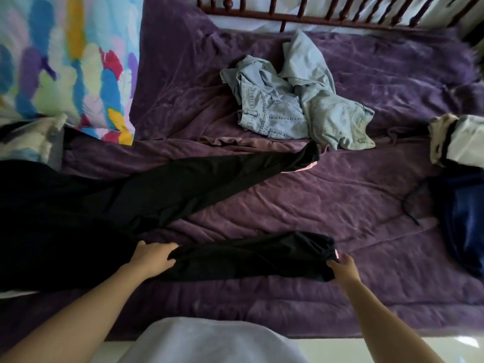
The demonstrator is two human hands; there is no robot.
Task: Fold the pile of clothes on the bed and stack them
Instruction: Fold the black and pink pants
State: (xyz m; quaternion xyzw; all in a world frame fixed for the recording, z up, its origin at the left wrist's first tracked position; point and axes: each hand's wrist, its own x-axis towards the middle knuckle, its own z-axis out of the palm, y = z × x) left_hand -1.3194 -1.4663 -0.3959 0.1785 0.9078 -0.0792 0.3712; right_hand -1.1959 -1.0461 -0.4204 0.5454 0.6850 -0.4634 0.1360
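Two hands, one garment in work; items listed left to right.

1. Quilt [65, 61], feather print, upper left corner. Not in use.
2. Pale garment [31, 142], rumpled, just below the quilt, touching the trousers' waist end.
3. Trousers [78, 218], black, flat on the bed [314, 205], waist to the left, legs splayed apart to the right. Far leg [235, 166] runs up toward the jeans; near leg [248, 258] lies along the front edge.
4. Left hand [154, 258]: palm down, fingers curled over a bunch of cloth at the top of the near leg. Forearm bare, reaching in from lower left.
5. Jeans [288, 106], two pale pairs, heaped, unfolded, centre rear, below the rail [314, 14].
6. Right hand [343, 265]: thumb and fingers pinch the near leg's cuff [330, 250]. Arm nearly straight, wrist low to the bed.
7. Cream fold [455, 140] and navy fold [466, 218], right edge, near each other; whether they touch cannot be told.

Step in hand, as judged: lay the near leg on the far leg. Handling note: keep the leg taut between both grips, lift it rather than drag it, match cuff to cuff and seam to seam, then smooth flat before any cross fold.
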